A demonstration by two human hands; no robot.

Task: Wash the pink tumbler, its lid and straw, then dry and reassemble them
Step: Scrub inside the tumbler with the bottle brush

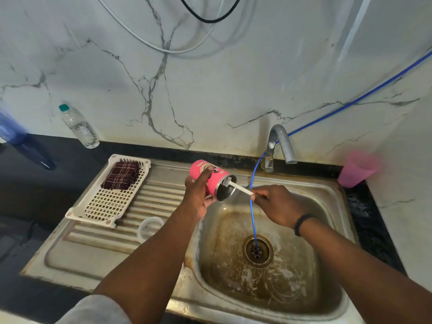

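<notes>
**Two hands, one tumbler, brush going in over the sink**

Two hands are busy above the sink (336, 190). The left hand (198, 195) is wrapped around the pink tumbler (210, 175), holding it tipped on its side over the sink's left rim, open mouth facing right. The right hand (278, 204) pinches the white handle of a small brush (236, 185), whose bristle head sits right at the tumbler's mouth, just inside the rim.

Left of the sink bowl, on the ribbed drainboard, lies a clear lid (149, 229), flat and partly hidden by the left forearm. Further left on the drainboard rests a white slotted tray (102, 206) with a folded dark checked cloth (121, 175) at its far end.

Behind the sink stands the tap (280, 146); a blue hose (252, 206) drops from there down into the sink's drain. Right of the sink, on the counter, a pink cup (357, 169) stands.
</notes>
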